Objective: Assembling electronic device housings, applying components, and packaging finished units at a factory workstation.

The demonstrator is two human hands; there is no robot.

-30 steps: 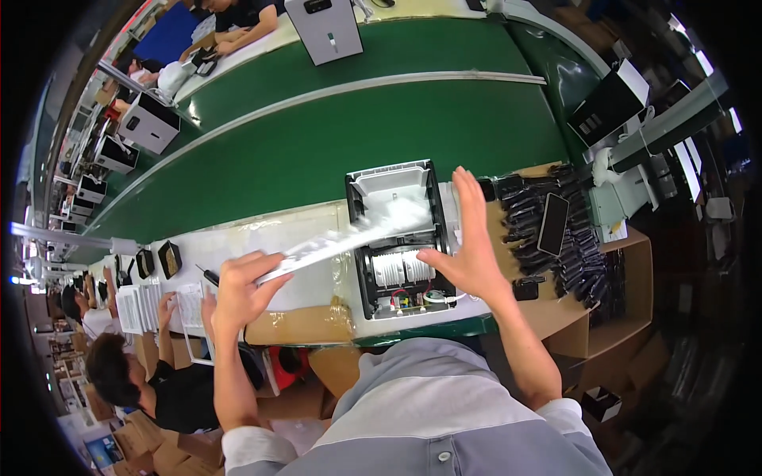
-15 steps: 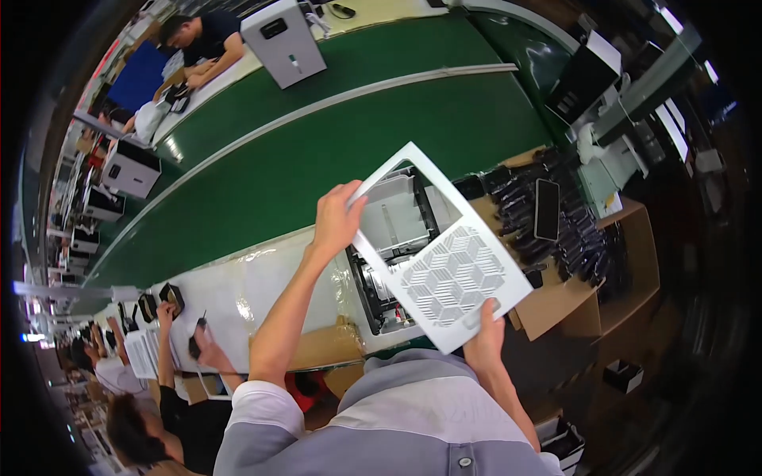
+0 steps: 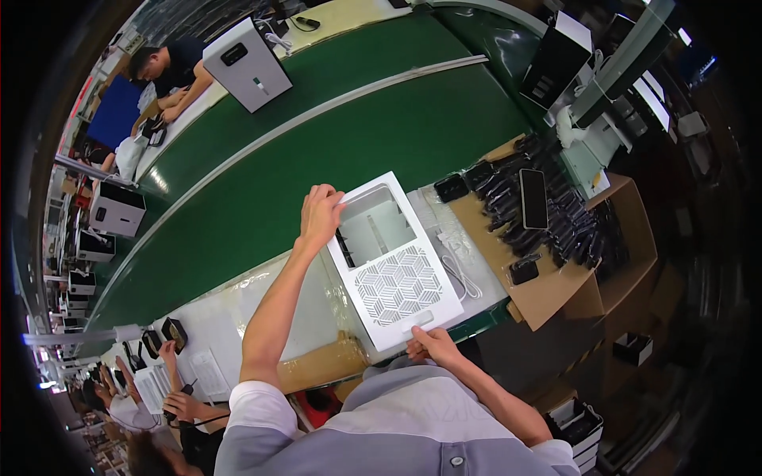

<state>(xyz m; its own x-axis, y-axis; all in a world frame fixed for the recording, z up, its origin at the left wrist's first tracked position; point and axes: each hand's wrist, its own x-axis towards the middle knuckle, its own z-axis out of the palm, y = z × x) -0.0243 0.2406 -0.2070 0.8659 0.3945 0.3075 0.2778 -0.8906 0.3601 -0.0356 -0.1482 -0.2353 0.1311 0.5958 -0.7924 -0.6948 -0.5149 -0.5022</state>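
A white rectangular panel (image 3: 398, 287) lies over an appliance housing (image 3: 371, 226) on the bench in front of me. The panel has a large window at its far end and a cut-out hexagon pattern at its near end. Through the window I see the housing's white inside; the panel hides most of the rest. My left hand (image 3: 320, 216) is closed on the panel's far left corner. At the near edge, beside a small oblong recess, my right hand (image 3: 434, 346) holds the panel with bent fingers, partly hidden beneath it.
Right of the panel, a white cord (image 3: 462, 278) lies coiled. Beyond it, cardboard (image 3: 548, 297) bears many wrapped black parts (image 3: 556, 214) and a flat black rectangular piece (image 3: 534, 198). A green conveyor (image 3: 294, 170) runs past, with a white appliance (image 3: 248, 67) across it. Co-workers sit at left.
The panel, tilted and raised half a second ago, has come down over the housing and turned straighter. Both hands moved with it, the right one leftward along the near edge.
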